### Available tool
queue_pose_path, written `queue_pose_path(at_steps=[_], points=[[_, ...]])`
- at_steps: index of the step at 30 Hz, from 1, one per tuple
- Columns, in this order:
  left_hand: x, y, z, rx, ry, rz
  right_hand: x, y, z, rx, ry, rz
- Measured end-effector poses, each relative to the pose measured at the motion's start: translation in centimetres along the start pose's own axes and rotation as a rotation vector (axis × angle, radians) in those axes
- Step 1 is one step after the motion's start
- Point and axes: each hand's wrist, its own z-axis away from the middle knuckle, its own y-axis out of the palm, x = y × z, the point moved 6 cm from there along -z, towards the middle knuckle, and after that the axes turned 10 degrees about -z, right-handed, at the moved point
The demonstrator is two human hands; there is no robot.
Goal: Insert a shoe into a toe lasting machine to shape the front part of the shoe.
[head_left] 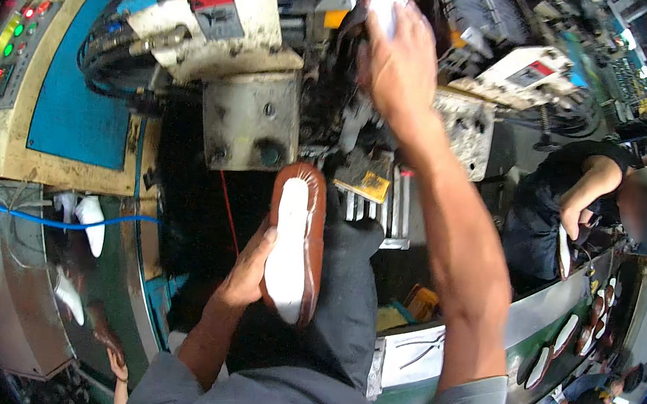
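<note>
My left hand [247, 271] is closed around the side of a brown leather shoe upper [314, 256]. That upper is sole side up, with a white insole board [290, 238] over its bottom and pleated leather at the toe. Farther forward, my right arm reaches to the machine [270, 110]. There my right hand [402, 64] grips a second shoe upper [386, 3], also with a white bottom. Its fingers lie over the white face, and the thumb side is blurred. The far end of this upper is cut off by the picture's top edge.
Left stands a control panel [15, 43] with lit buttons; a blue cable [61, 223] crosses below it. Shoe parts [70, 298] lie on the left conveyor, where another person's hand [117, 366] reaches in. More uppers [552, 352] lie right, near a co-worker [552, 202].
</note>
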Motion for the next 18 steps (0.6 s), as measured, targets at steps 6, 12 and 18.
queue_pose_path(at_steps=[6,12,18], points=[[-2.1,1.2,-2.1,-0.013,0.063,-0.099,-0.6,1.3,0.5,-0.168,-0.033,-0.081],[-1.5,1.7,-2.1,0.121,0.017,-0.015,-0.5,-0.2,0.9,-0.094,0.002,-0.174],[-3.7,4.6,0.0,0.286,-0.048,0.263,2.1,-3.8,-0.6,-0.053,-0.018,-0.272]])
